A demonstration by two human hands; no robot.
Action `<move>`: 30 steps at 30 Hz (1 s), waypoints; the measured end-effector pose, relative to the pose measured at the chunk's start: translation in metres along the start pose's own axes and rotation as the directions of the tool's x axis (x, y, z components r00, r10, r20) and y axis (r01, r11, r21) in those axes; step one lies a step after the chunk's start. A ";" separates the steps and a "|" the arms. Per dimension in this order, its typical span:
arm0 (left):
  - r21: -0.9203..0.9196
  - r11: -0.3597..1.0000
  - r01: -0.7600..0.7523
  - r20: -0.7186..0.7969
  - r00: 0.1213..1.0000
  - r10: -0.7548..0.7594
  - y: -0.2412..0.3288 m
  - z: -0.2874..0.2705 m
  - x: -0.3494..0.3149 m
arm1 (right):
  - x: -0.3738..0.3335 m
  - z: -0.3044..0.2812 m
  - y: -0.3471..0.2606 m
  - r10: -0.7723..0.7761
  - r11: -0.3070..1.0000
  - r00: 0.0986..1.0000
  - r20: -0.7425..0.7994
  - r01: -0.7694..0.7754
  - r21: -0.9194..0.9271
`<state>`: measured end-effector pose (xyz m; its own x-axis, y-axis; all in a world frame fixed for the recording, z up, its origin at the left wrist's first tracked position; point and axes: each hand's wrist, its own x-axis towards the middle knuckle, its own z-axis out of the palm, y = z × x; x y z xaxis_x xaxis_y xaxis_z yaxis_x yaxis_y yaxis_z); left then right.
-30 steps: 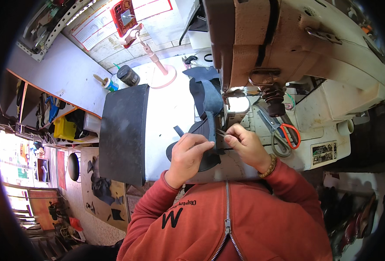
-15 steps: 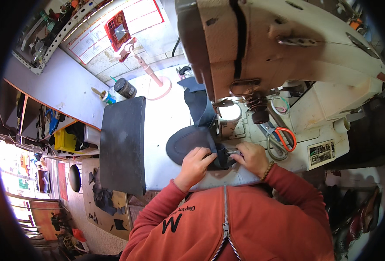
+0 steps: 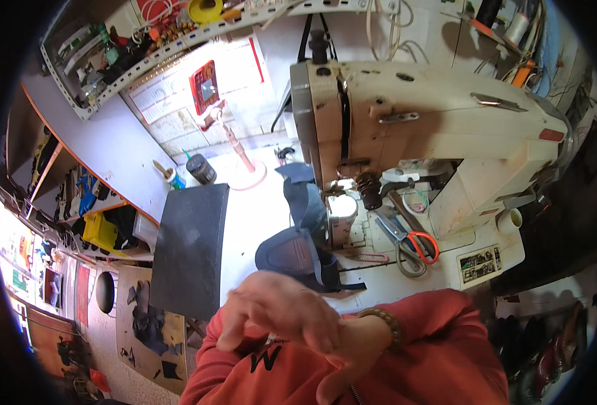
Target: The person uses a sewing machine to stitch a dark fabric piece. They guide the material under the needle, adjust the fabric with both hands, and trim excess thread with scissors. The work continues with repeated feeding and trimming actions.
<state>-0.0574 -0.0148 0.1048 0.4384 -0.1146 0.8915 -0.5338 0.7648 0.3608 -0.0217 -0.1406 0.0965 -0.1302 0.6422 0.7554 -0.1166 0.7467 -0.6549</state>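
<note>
In front of my chest my left hand (image 3: 275,307) and my right hand (image 3: 358,343) overlap. Motion blurs the left, and the right, with a beaded bracelet (image 3: 387,320) at its wrist, is partly covered, so I cannot make out either grip. Just beyond them lies a dark, rounded, sole-shaped piece (image 3: 281,251) with an upright dark band (image 3: 327,268) along its right side. A pink-handled tool, probably thread snips (image 3: 374,257), rests on the bed of a cream sewing machine (image 3: 440,115).
Large scissors with orange and grey handles (image 3: 420,244) lie under the machine arm. Dark cut material (image 3: 305,202) is left of the needle area. A black board (image 3: 190,250), a pink phone stand (image 3: 248,172) and a dark jar (image 3: 201,169) stand further left.
Both hands have left the dark piece and come back to my chest, overlapping. The small tool is out of my right hand and on the machine bed. The view has tilted up.
</note>
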 end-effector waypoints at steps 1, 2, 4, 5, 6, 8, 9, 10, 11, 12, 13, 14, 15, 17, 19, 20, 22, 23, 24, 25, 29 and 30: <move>0.013 0.998 -0.057 -0.008 0.998 0.057 0.003 0.006 0.009 | 0.007 0.006 0.003 -0.006 0.997 1.000 0.004 0.005 0.078; 0.034 0.998 -0.046 -0.055 0.997 0.048 0.009 0.016 0.014 | 0.013 0.009 0.009 -0.026 0.992 0.999 0.031 0.022 0.123; 0.071 0.997 -0.014 -0.150 0.988 0.025 0.026 0.034 0.022 | 0.018 0.012 0.015 0.008 0.988 0.998 0.067 -0.018 0.154; 0.185 0.974 0.128 -0.075 0.990 -0.116 0.038 0.029 0.027 | 0.019 0.011 0.017 0.065 0.987 0.995 0.075 -0.075 0.141; 0.191 0.976 0.106 -0.123 0.989 -0.083 0.039 0.031 0.027 | 0.019 0.012 0.018 0.102 0.983 0.994 0.033 -0.106 0.149; 0.201 0.977 0.064 -0.214 0.977 -0.020 0.038 0.035 0.023 | 0.020 0.015 0.019 0.175 0.971 0.983 -0.052 -0.164 0.173; 0.234 0.970 0.070 -0.243 0.970 -0.011 0.039 0.036 0.021 | 0.021 0.017 0.020 0.123 0.991 0.990 -0.069 -0.119 0.066; 0.260 0.963 0.075 -0.266 0.964 -0.003 0.039 0.037 0.019 | 0.020 0.019 0.019 0.084 0.996 0.993 -0.082 -0.084 -0.003; 0.277 0.957 0.088 -0.284 0.959 -0.006 0.039 0.037 0.017 | 0.020 0.021 0.018 0.103 0.994 0.991 -0.085 -0.105 -0.026; 0.275 0.957 0.090 -0.298 0.955 -0.004 0.040 0.039 0.015 | 0.020 0.023 0.016 0.135 0.991 0.987 -0.091 -0.136 -0.010; 0.302 0.946 0.119 -0.327 0.945 -0.015 0.040 0.040 0.014 | 0.019 0.024 0.014 0.165 0.986 0.982 -0.096 -0.165 0.006; 0.313 0.940 0.136 -0.352 0.936 -0.018 0.040 0.042 0.014 | 0.017 0.025 0.012 0.186 0.982 0.978 -0.090 -0.188 -0.009; 0.310 0.940 0.142 -0.374 0.927 -0.016 0.040 0.044 0.013 | 0.015 0.025 0.010 0.205 0.978 0.975 -0.086 -0.208 -0.024; 0.378 0.909 0.176 -0.377 0.926 -0.023 0.038 0.047 0.013 | 0.012 0.026 0.009 0.177 0.980 0.978 -0.107 -0.185 -0.071; 0.376 0.912 0.166 -0.393 0.919 -0.005 0.033 0.051 0.012 | 0.009 0.028 0.009 0.058 0.989 0.986 -0.155 -0.078 -0.126; 0.366 0.916 0.167 -0.414 0.910 0.000 0.031 0.054 0.011 | 0.007 0.030 0.010 0.074 0.986 0.985 -0.156 -0.096 -0.135; 0.298 0.945 0.136 -0.444 0.896 0.011 0.027 0.058 0.010 | 0.003 0.031 0.012 0.046 0.987 0.985 -0.165 -0.070 -0.142; 0.367 0.911 0.190 -0.431 0.902 -0.015 0.026 0.058 0.010 | 0.001 0.031 0.013 0.055 0.989 0.987 -0.153 -0.075 -0.128; 0.426 0.875 0.233 -0.409 0.912 -0.044 0.026 0.058 0.010 | -0.002 0.031 0.013 0.054 0.991 0.987 -0.151 -0.071 -0.110; 0.468 0.848 0.251 -0.402 0.914 -0.049 0.027 0.058 0.009 | -0.005 0.031 0.013 -0.002 0.982 0.987 -0.159 -0.028 -0.187; 0.520 0.810 0.270 -0.521 0.852 0.051 0.018 0.062 0.003 | -0.011 0.032 0.019 -0.340 0.751 0.927 -0.156 0.168 -0.639; 0.577 0.771 0.271 -0.504 0.860 0.074 0.016 0.063 0.002 | -0.012 0.033 0.022 -0.390 0.750 0.908 -0.152 0.218 -0.624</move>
<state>-0.1106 -0.0427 0.1293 0.7020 0.2779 0.6557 -0.7095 0.1928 0.6778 -0.0555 -0.1379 0.0724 0.0774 0.3181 0.9449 0.4986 0.8084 -0.3129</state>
